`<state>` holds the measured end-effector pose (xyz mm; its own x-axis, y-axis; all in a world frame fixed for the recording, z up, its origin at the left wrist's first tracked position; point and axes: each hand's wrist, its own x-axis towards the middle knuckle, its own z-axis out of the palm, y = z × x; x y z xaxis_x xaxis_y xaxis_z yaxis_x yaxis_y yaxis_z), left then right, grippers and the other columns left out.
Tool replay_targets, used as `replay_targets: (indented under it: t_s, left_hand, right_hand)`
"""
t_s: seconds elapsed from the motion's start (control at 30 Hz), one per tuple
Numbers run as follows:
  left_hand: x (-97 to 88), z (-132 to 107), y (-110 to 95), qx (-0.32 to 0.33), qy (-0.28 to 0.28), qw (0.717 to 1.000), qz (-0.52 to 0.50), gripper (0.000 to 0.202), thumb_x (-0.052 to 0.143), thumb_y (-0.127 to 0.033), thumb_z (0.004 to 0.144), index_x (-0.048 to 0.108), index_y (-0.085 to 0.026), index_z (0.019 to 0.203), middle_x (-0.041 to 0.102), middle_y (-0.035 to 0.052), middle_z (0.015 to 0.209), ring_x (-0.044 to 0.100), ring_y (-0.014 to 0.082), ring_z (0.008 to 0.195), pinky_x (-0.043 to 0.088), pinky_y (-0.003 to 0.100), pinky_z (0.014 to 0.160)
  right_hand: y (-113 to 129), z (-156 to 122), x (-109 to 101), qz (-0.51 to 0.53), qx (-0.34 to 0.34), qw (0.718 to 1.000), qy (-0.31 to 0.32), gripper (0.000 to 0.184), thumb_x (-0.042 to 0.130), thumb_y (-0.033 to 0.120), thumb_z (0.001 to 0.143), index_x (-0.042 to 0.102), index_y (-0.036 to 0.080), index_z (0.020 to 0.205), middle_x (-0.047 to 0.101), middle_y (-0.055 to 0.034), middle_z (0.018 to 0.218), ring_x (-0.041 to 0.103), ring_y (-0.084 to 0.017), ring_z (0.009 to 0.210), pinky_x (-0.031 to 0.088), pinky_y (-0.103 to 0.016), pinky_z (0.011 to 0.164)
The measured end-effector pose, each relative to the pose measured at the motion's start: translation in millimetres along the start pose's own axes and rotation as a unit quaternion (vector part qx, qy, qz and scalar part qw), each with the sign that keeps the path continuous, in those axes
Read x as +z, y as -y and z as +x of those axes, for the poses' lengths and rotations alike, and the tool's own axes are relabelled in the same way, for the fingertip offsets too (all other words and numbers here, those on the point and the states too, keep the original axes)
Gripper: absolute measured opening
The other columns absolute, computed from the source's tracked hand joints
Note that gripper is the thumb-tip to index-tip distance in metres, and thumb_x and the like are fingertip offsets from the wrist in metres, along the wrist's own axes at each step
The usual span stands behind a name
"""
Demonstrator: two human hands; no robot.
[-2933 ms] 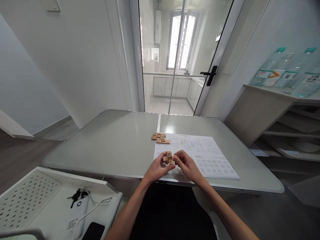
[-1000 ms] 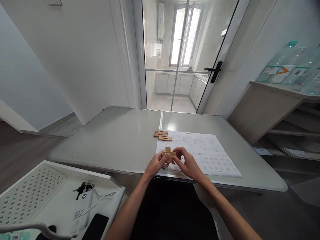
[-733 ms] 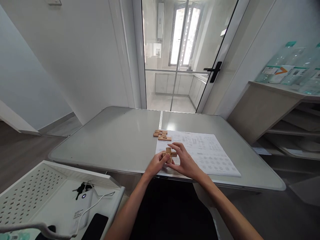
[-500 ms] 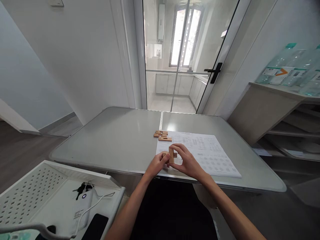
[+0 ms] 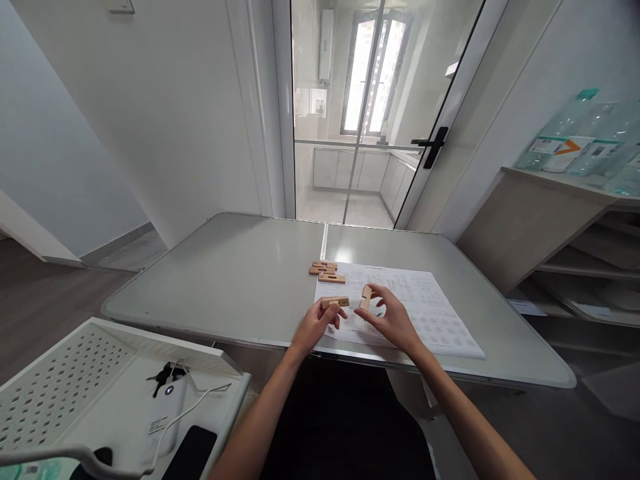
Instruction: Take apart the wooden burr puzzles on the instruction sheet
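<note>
Between the thumb and fingers of my left hand point(image 5: 316, 325) is a light wooden block point(image 5: 336, 302), lying roughly level. My right hand point(image 5: 391, 318) pinches a second notched wooden block point(image 5: 366, 298) by its ends, tilted nearly upright. A gap separates the two blocks, and both are above the near part of a printed paper sheet point(image 5: 425, 313). Beyond my left hand, several slotted wooden pieces point(image 5: 332, 278) lie together at the sheet's far left corner. Rows of small drawings cover the sheet, too faint to read.
The grey table point(image 5: 240, 273) stands before a glass door point(image 5: 325, 180). At lower left, a white perforated tray point(image 5: 100, 327) holds a power bank point(image 5: 167, 407) with a cable, keys point(image 5: 163, 377) and a black phone point(image 5: 193, 453). Plastic bottles point(image 5: 565, 143) stand on a shelf at right.
The two wooden blocks, together half a second ago, are now apart. My right hand has moved right with its block and tilted it; my left hand still holds the other.
</note>
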<state>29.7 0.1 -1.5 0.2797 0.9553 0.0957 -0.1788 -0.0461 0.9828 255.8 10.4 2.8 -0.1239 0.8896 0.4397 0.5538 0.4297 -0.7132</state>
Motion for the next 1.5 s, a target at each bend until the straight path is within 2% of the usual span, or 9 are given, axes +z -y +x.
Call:
replay_targets:
  t_s: [0.17,0.3,0.4,0.53,0.77,0.93,1.17,1.37,1.5]
  left_hand:
    - [2.5,-1,-3,-0.012,-0.006,1.000,-0.003,0.056,0.083,-0.050,0.080,0.062,-0.015,0.118,0.074,0.0106,0.108,0.065,0.0154,0.081,0.050,0.028,0.075]
    - [4.1,-2,-5,-0.016,0.006,0.999,-0.037,0.063,0.092,-0.039,0.071,0.060,-0.017,0.121,0.072,0.0145,0.126,0.070,0.0238,0.109,0.053,0.036,0.096]
    - [4.5,-2,-5,-0.020,0.011,0.999,-0.039,0.065,0.094,-0.037,0.068,0.060,-0.018,0.121,0.071,0.0144,0.128,0.070,0.0265,0.113,0.051,0.042,0.104]
    - [4.4,-2,-2,-0.021,0.013,0.999,-0.025,0.068,0.095,-0.036,0.067,0.060,-0.019,0.123,0.072,0.0121,0.124,0.072,0.0251,0.110,0.053,0.042,0.103]
    - [2.2,-4,-4,-0.007,0.043,0.998,0.041,0.065,0.092,-0.037,0.071,0.061,-0.020,0.126,0.071,0.0075,0.113,0.069,0.0181,0.094,0.054,0.032,0.089]
    - [2.3,-6,-7,0.009,0.055,0.996,0.067,0.062,0.089,-0.040,0.074,0.062,-0.019,0.126,0.070,0.0074,0.112,0.067,0.0187,0.095,0.053,0.033,0.090]
    - [5.5,-6,-5,0.022,0.048,0.992,0.111,0.061,0.088,-0.045,0.073,0.064,-0.020,0.124,0.069,0.0056,0.106,0.065,0.0175,0.089,0.053,0.031,0.085]
    - [9.3,-9,-10,0.025,0.052,0.986,0.156,0.063,0.088,-0.047,0.073,0.062,-0.021,0.125,0.067,0.0014,0.093,0.060,0.0141,0.075,0.052,0.029,0.074]
    - [9.8,-7,-5,0.025,0.027,0.984,0.176,0.066,0.089,-0.044,0.072,0.062,-0.020,0.128,0.069,0.0024,0.093,0.062,0.0147,0.075,0.053,0.030,0.075]
  right_hand:
    - [-19,-7,11,-0.117,0.022,0.991,0.055,0.057,0.073,0.054,0.086,0.062,0.022,0.132,0.067,-0.0134,0.124,0.059,-0.035,0.119,0.049,-0.052,0.103]
    - [-19,-13,16,-0.147,0.023,0.986,0.071,0.057,0.072,0.050,0.088,0.063,0.021,0.136,0.064,-0.0150,0.126,0.057,-0.036,0.120,0.047,-0.051,0.107]
    - [-20,-12,15,-0.140,0.018,0.988,0.067,0.061,0.074,0.051,0.086,0.063,0.021,0.138,0.062,-0.0162,0.129,0.057,-0.036,0.122,0.047,-0.053,0.108]
    - [-13,-7,7,-0.039,-0.007,0.998,0.045,0.054,0.064,0.052,0.093,0.060,0.023,0.139,0.062,-0.0137,0.131,0.060,-0.031,0.124,0.051,-0.047,0.104]
    - [24,2,-1,0.038,-0.021,0.993,0.106,0.035,0.056,0.054,0.100,0.069,0.024,0.112,0.074,-0.0075,0.104,0.069,-0.023,0.090,0.056,-0.039,0.085]
    - [37,2,-1,0.069,0.007,0.989,0.133,0.038,0.049,0.058,0.102,0.065,0.023,0.104,0.072,-0.0034,0.083,0.067,-0.022,0.076,0.053,-0.036,0.079]
    - [33,-2,-5,0.106,0.052,0.980,0.158,0.045,0.049,0.065,0.099,0.064,0.023,0.104,0.071,-0.0029,0.081,0.066,-0.021,0.077,0.051,-0.033,0.076]
    - [41,-3,-9,0.198,0.092,0.960,0.173,0.049,0.048,0.067,0.099,0.063,0.021,0.088,0.061,-0.0007,0.071,0.057,-0.018,0.068,0.050,-0.032,0.070]
    - [41,-2,-16,0.242,0.109,0.956,0.126,0.047,0.052,0.067,0.097,0.062,0.021,0.093,0.058,0.0002,0.071,0.054,-0.018,0.068,0.049,-0.032,0.070]
